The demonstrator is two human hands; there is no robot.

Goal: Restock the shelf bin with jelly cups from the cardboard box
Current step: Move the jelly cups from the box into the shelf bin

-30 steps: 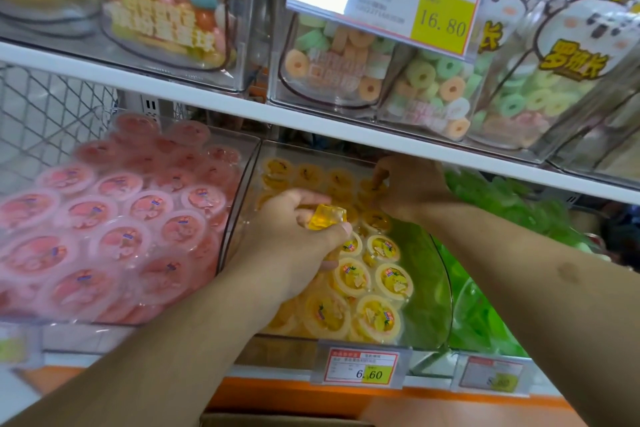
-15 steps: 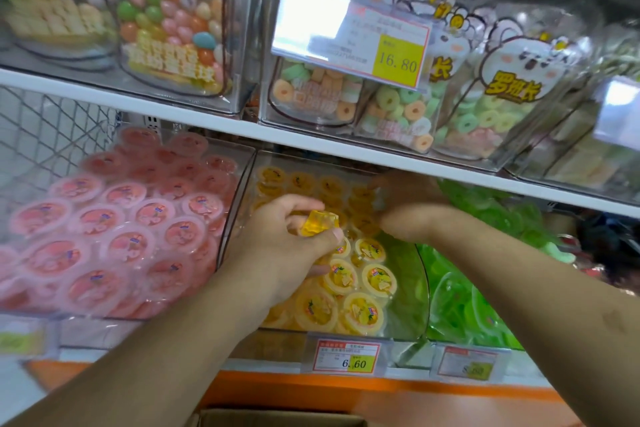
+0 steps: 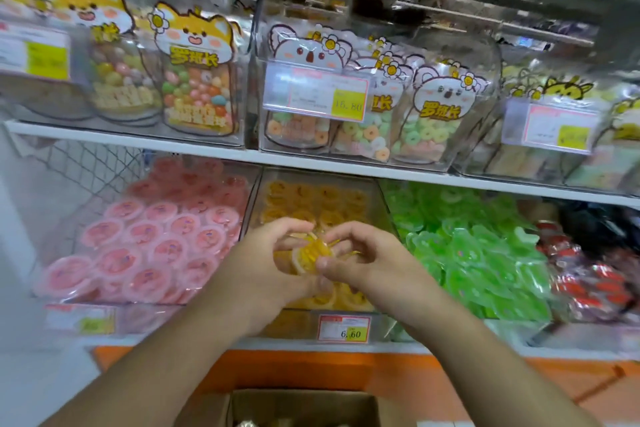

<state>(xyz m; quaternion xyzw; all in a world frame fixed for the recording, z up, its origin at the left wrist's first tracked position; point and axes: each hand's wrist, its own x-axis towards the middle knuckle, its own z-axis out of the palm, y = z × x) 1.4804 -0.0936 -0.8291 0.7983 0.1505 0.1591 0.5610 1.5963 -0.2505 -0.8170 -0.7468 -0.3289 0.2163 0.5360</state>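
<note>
- Both hands are meeting over the clear plastic shelf bin [image 3: 382, 204] of yellow stuff, pinching a small translucent yellow jelly cup [image 3: 311, 253] between them
- left hand [image 3: 266, 267] curls around it from the left with thumb and fingers closed on it, right hand [image 3: 363, 260] grips it from the right, thumb at the cup's lower edge
- the hands cover most of the front half of that bin, so only the back rows of round yellow-lidded jelly cups [image 3: 311, 198] show, plus a few under the wrists
- white-and-yellow price tag reading 6.60 [image 3: 344, 328] sits on the bin's front edge, right below the hands
- left bin holds round pink-lidded jelly cups [image 3: 156, 246], right bin holds green translucent jelly packs [image 3: 485, 253], red wrapped sweets [image 3: 595, 281] further right
- shelf above has clear candy tubs with cartoon animal labels [image 3: 197, 80]
- open brown cardboard box [image 3: 301, 406] at the bottom, between the forearms
</note>
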